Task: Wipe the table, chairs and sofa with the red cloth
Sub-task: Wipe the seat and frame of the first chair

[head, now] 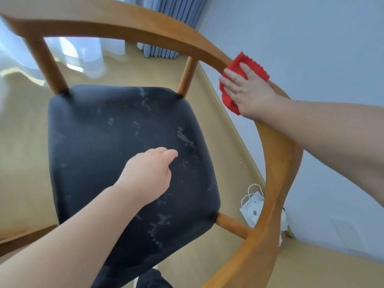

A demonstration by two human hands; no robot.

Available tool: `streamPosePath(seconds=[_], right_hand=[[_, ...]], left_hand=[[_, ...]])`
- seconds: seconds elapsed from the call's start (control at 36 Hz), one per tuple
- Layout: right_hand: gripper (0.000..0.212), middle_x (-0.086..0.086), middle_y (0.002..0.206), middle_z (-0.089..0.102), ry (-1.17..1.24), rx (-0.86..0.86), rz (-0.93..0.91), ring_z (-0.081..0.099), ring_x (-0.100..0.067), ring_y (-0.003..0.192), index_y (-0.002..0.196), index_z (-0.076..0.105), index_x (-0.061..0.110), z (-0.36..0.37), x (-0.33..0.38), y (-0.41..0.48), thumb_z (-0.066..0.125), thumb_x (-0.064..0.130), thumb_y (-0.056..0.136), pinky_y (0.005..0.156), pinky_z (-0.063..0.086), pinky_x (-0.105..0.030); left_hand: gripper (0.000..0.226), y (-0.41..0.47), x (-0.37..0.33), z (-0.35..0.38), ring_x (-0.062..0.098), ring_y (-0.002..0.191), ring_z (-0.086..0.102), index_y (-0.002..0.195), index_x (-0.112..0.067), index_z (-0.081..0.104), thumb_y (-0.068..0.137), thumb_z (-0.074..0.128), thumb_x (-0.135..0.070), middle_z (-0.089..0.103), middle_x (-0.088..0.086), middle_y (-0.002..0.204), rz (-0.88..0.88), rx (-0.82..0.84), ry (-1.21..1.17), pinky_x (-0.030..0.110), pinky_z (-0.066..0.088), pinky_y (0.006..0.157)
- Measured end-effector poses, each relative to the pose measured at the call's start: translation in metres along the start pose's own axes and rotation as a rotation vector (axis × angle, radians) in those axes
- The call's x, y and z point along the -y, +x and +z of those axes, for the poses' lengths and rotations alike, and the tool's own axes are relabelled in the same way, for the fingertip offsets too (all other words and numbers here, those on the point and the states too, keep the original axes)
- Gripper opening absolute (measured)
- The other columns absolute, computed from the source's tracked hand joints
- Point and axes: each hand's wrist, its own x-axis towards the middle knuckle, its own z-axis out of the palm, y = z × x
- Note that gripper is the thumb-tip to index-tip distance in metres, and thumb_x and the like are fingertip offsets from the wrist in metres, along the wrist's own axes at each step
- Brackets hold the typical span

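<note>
A light brown wooden chair with a curved one-piece back and arm rail (145, 28) fills most of the view, the rail sweeping from the far left round to the near right. Its black padded seat (104, 132) sits in the middle and is marked with pale, whitish smears. A pale blue wall (311, 38) stands to the right of the chair, and a tan floor (20, 142) spreads under and to the left of it. At the far side hang a pleated blue curtain (176, 23) and, left of it, a sheer white curtain (83, 53) that reaches the floor. The right hand (251, 92) lies on the far right stretch of the rail with its fingers (232, 77) straight and spread, pressing the red cloth with a zigzag edge (251, 66) flat against the wood; the cloth drapes over the top of the rail beneath the palm. The left hand (149, 175) hovers above the near middle of the seat, fingers loosely curled and holding nothing. A small white paper bag with cord handles (252, 208) lies on the floor by the wall, partly hidden behind the near right part of the rail.
</note>
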Motion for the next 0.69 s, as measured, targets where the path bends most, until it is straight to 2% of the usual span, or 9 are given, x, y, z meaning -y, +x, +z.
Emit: streamPosePath(seconds=[0.14, 0.28, 0.33, 0.42, 0.53, 0.61, 0.69], right_hand=[[0.058, -0.012, 0.161, -0.001, 0.057, 0.154, -0.067, -0.007, -0.03, 0.148, 0.153, 0.019, 0.012, 0.009, 0.024, -0.042, 0.013, 0.034, 0.099, 0.117, -0.005, -0.054], [0.055, -0.013, 0.16, 0.014, 0.193, 0.288, -0.14, 0.004, -0.032, 0.147, 0.147, 0.038, 0.016, 0.012, 0.057, -0.095, 0.023, 0.039, 0.099, 0.116, -0.003, -0.057], [0.051, -0.012, 0.155, 0.028, 0.277, 0.303, -0.158, 0.016, -0.033, 0.144, 0.14, 0.048, 0.019, 0.009, 0.071, -0.117, 0.03, 0.041, 0.098, 0.115, 0.002, -0.056], [0.039, -0.003, 0.132, 0.055, 0.418, 0.309, -0.234, 0.041, -0.025, 0.125, 0.123, 0.06, 0.024, 0.0, 0.092, -0.151, 0.032, 0.035, 0.098, 0.111, 0.018, -0.052], [0.035, 0.004, 0.108, 0.065, 0.753, 0.399, -0.306, 0.057, -0.02, 0.103, 0.107, 0.06, 0.025, -0.04, 0.118, -0.191, 0.026, 0.03, 0.102, 0.098, 0.033, -0.043], [0.036, 0.002, 0.104, 0.064, 1.014, 0.38, -0.222, 0.059, -0.021, 0.099, 0.103, 0.057, 0.023, -0.074, 0.136, -0.211, 0.024, 0.035, 0.103, 0.097, 0.037, -0.041], [0.034, 0.001, 0.098, 0.062, 1.22, 0.349, -0.16, 0.056, -0.02, 0.088, 0.096, 0.052, 0.023, -0.112, 0.151, -0.224, 0.024, 0.042, 0.102, 0.081, 0.042, -0.037]], left_hand=[[0.042, -0.017, -0.006, -0.011, 0.019, 0.104, 0.056, 0.132, -0.029, 0.045, 0.093, 0.037, -0.015, 0.056, -0.01, 0.12, 0.031, 0.018, 0.009, 0.037, 0.049, 0.082], [0.042, -0.041, -0.002, -0.033, 0.017, 0.106, 0.054, 0.132, -0.029, 0.045, 0.093, 0.036, -0.014, 0.055, -0.011, 0.121, 0.022, 0.021, 0.027, 0.035, 0.048, 0.083], [0.042, -0.054, 0.0, -0.046, 0.017, 0.107, 0.054, 0.131, -0.029, 0.046, 0.093, 0.037, -0.014, 0.055, -0.012, 0.121, 0.011, 0.018, 0.033, 0.035, 0.048, 0.084], [0.041, -0.076, 0.003, -0.068, 0.017, 0.108, 0.054, 0.131, -0.029, 0.047, 0.093, 0.037, -0.014, 0.055, -0.011, 0.121, 0.005, 0.024, 0.055, 0.034, 0.046, 0.085], [0.041, -0.11, 0.007, -0.101, 0.018, 0.108, 0.053, 0.131, -0.028, 0.047, 0.094, 0.037, -0.014, 0.055, -0.01, 0.122, -0.008, 0.031, 0.094, 0.032, 0.045, 0.084], [0.041, -0.137, 0.01, -0.127, 0.018, 0.11, 0.053, 0.132, -0.028, 0.047, 0.094, 0.036, -0.014, 0.054, -0.01, 0.125, -0.032, 0.021, 0.108, 0.032, 0.045, 0.086], [0.041, -0.165, 0.011, -0.151, 0.018, 0.112, 0.053, 0.133, -0.026, 0.046, 0.095, 0.036, -0.015, 0.053, -0.009, 0.127, -0.047, 0.028, 0.12, 0.032, 0.045, 0.088]])
